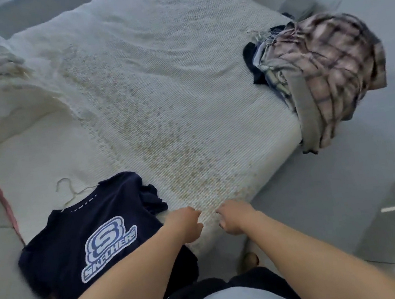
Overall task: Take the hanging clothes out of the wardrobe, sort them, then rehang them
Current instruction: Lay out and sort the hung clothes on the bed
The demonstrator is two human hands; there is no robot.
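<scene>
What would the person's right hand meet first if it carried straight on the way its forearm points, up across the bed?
Probably only the bare bedspread. The right hand points up-left across it; the plaid clothes pile sits well off right, the navy T-shirt left. Depth is uncertain.

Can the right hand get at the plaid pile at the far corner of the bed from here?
Probably not without a step: the right hand hovers at the near edge of the bed, and the plaid pile lies well beyond it, though nothing blocks the way.
</scene>
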